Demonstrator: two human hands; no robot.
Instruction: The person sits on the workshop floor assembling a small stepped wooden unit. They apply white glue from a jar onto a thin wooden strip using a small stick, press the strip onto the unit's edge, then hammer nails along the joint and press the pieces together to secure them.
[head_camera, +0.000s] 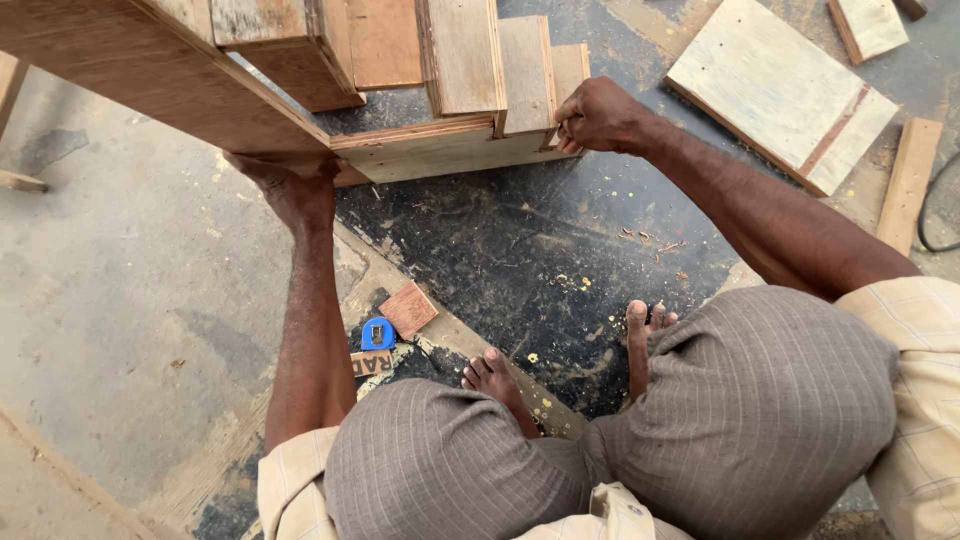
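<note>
I look down at a wooden frame (430, 150) made of joined plywood boards, held above the floor. My left hand (290, 185) grips its lower left corner from beneath, where a long slanted board (150, 70) meets the front board. My right hand (600, 118) is closed on the frame's right end, fingers curled around an upright slat. Both arms are stretched forward. My bare feet (495, 378) stand on the dark floor below the frame.
A small blue tape measure (377, 333) lies by a reddish wood scrap (408, 308) near my left foot. A plywood panel (780, 90) and a narrow plank (908, 185) lie at the right. A black cable (935, 215) curls at the right edge.
</note>
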